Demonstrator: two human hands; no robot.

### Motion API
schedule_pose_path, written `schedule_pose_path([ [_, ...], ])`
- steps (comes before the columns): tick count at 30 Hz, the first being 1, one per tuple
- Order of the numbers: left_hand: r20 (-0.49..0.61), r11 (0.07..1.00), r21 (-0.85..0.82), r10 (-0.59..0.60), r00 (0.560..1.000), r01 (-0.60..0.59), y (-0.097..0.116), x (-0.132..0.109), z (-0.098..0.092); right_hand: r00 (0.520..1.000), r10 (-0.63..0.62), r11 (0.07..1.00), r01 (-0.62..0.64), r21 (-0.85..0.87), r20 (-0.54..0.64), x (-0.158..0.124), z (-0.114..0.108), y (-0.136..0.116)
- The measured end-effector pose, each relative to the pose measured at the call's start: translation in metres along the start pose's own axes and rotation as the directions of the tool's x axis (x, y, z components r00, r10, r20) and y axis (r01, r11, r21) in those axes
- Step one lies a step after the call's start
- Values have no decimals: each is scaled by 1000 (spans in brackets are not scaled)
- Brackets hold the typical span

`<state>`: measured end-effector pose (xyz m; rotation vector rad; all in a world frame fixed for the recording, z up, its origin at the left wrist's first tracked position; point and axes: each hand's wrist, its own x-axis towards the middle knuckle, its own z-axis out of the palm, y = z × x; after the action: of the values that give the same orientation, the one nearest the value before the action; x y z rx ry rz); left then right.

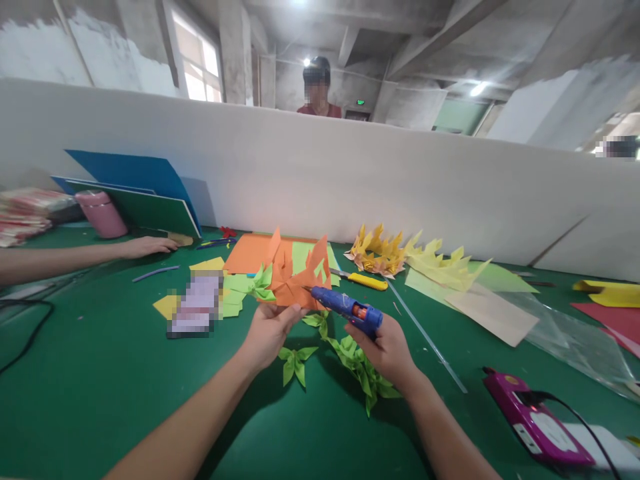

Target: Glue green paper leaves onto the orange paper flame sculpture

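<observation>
Pinching the likely light, easily creased orange paper (287,287) by its seemingly safer lower edge, your left grip (269,335) is holding it beside the glue gun (343,305) your right grip (387,347) is clasping.

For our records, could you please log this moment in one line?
left hand: holds folded orange paper | right hand: holds blue glue gun

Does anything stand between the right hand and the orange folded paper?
Only the blue plastic glue gun that the right hand holds, pointing toward the orange folded paper in the left hand; nothing else visible.
</observation>
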<state>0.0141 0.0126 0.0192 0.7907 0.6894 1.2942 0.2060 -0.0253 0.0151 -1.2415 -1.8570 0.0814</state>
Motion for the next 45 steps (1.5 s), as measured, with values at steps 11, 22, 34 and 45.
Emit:
schedule_pose_path([
  [11, -22, 995, -90, 39, 999, -40, 3, -1, 4, 1000, -9, 1000, 9, -6, -17, 0, -2, -1],
  [22, -19, 995, -21, 95, 995, -96, 5, -2, 4, 997, -82, 995, 82, -60, 3, -3, -2, -2],
  [34, -59, 996, 68, 54, 997, -50, 4, -1, 4, 973, -232, 969, 231, -93, 2, -3, 0, -3],
  [45, -37, 994, 95, 48, 998, -44, 3, -4, 7, 955, -290, 952, 281, -123, -62, -4, 1, -1],
])
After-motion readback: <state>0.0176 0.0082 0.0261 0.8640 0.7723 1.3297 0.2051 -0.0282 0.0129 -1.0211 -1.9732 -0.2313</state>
